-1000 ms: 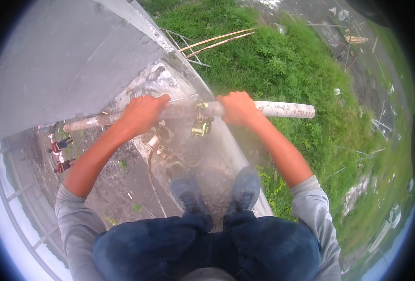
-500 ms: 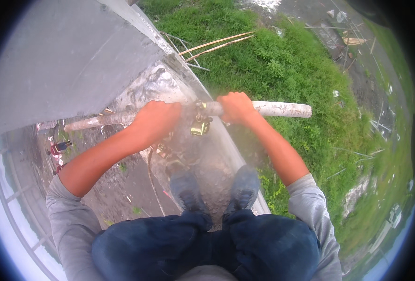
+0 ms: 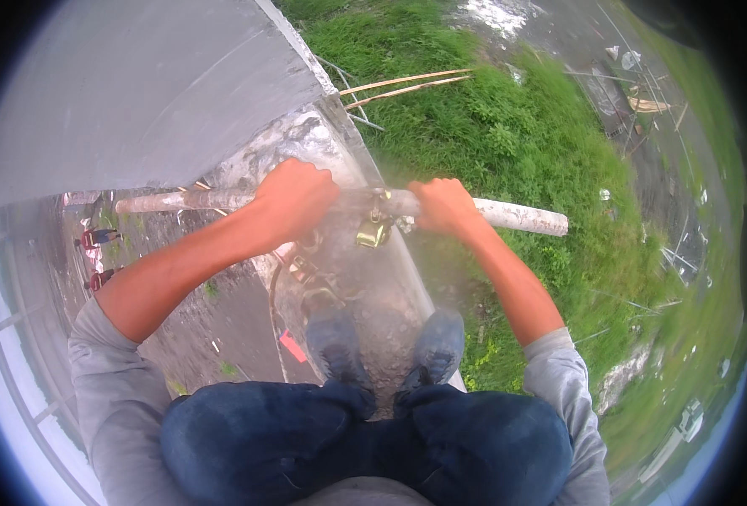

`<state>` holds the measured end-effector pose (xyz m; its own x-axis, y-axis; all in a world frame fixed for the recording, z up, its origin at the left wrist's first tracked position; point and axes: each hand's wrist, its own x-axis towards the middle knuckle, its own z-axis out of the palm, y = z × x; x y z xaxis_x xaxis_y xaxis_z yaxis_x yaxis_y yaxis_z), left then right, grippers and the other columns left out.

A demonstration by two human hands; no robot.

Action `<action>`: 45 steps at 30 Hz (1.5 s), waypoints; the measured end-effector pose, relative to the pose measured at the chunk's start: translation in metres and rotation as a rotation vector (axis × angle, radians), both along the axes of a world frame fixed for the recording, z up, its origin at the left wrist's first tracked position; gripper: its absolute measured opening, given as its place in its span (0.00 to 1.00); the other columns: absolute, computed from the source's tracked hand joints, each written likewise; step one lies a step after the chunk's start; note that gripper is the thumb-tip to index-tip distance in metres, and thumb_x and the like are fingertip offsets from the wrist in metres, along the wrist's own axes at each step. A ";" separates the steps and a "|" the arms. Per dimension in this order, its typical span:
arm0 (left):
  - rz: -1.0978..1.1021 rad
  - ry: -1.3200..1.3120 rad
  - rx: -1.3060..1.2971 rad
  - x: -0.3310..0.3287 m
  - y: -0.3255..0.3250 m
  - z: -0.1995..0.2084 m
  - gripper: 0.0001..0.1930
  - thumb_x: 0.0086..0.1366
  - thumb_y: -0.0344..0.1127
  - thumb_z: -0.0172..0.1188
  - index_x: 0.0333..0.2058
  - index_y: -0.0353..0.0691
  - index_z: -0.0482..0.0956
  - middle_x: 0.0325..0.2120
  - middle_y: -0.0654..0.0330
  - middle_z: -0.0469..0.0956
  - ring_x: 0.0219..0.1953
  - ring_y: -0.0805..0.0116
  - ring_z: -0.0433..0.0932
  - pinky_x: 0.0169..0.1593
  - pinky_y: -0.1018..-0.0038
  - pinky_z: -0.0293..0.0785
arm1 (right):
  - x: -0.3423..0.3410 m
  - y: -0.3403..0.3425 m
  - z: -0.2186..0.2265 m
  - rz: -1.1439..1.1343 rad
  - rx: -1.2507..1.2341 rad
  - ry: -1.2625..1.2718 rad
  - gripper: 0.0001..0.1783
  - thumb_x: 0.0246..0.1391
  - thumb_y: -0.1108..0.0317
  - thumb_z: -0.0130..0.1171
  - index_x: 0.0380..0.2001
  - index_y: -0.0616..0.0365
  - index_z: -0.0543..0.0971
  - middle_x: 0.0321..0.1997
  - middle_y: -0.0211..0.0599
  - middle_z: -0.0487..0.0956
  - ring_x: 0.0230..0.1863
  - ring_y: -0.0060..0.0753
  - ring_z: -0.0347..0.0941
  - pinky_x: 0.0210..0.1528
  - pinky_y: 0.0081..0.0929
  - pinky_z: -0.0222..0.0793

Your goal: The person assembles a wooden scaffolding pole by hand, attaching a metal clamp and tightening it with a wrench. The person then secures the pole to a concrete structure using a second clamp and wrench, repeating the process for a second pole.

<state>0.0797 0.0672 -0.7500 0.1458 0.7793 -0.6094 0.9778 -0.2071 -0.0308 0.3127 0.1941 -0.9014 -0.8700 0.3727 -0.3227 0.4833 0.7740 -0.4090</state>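
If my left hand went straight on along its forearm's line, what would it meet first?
In the picture, the left hand would come first to the pale concrete ledge, with grass beyond its edge. Depth is unclear from this single view, so it might pass above the ledge.

Outdoors, daylight. Smooth grey concrete surface (image 3: 154, 93) upper left; green grass (image 3: 508, 126) right; dark bare dirt (image 3: 196, 329) left.

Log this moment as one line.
left hand: at pole, grip unclear | right hand: gripping pole | clamp: at pole, between hands | shoes: on ledge | grass: right of ledge
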 end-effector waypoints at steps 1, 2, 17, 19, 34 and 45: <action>-0.027 0.018 0.000 -0.002 0.001 -0.002 0.09 0.64 0.34 0.62 0.26 0.37 0.85 0.23 0.49 0.83 0.27 0.50 0.85 0.32 0.58 0.81 | 0.000 0.000 -0.001 -0.001 0.003 0.004 0.22 0.39 0.68 0.64 0.42 0.59 0.82 0.30 0.52 0.84 0.34 0.56 0.83 0.40 0.48 0.80; -0.010 0.017 -0.016 -0.005 0.001 -0.004 0.11 0.65 0.37 0.61 0.26 0.37 0.84 0.23 0.49 0.83 0.27 0.49 0.85 0.33 0.58 0.81 | 0.000 0.000 -0.002 0.003 0.001 0.004 0.22 0.39 0.67 0.64 0.42 0.59 0.82 0.30 0.52 0.84 0.34 0.56 0.83 0.40 0.48 0.80; 0.069 -0.204 0.024 -0.076 -0.009 -0.078 0.23 0.74 0.50 0.53 0.26 0.38 0.78 0.19 0.48 0.79 0.24 0.47 0.80 0.31 0.55 0.75 | 0.001 -0.001 -0.005 0.029 -0.023 0.039 0.21 0.41 0.67 0.66 0.42 0.59 0.77 0.29 0.52 0.84 0.32 0.57 0.83 0.38 0.51 0.79; 0.022 -0.352 0.134 -0.091 -0.012 -0.104 0.23 0.75 0.53 0.51 0.28 0.39 0.74 0.16 0.50 0.75 0.21 0.46 0.77 0.29 0.53 0.71 | 0.002 -0.002 -0.005 0.021 -0.022 0.034 0.20 0.41 0.67 0.66 0.41 0.59 0.77 0.29 0.53 0.84 0.32 0.57 0.83 0.37 0.52 0.79; 0.358 -0.280 0.104 -0.069 -0.012 -0.056 0.31 0.79 0.55 0.43 0.26 0.35 0.77 0.19 0.45 0.75 0.27 0.42 0.78 0.36 0.50 0.74 | -0.002 -0.005 0.005 0.013 0.000 0.017 0.25 0.36 0.69 0.65 0.44 0.57 0.81 0.28 0.51 0.84 0.35 0.57 0.83 0.39 0.49 0.80; 0.144 -0.051 -0.132 0.011 0.022 0.005 0.27 0.78 0.48 0.48 0.28 0.31 0.84 0.26 0.43 0.83 0.33 0.41 0.84 0.40 0.52 0.81 | -0.001 -0.009 -0.002 -0.018 0.026 0.015 0.23 0.34 0.70 0.65 0.41 0.57 0.82 0.29 0.51 0.84 0.34 0.55 0.83 0.38 0.48 0.80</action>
<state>0.0902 0.0897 -0.7454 0.0718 0.7081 -0.7024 0.9973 -0.0636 0.0377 0.3116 0.1855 -0.9031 -0.8679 0.3961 -0.2998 0.4910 0.7756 -0.3966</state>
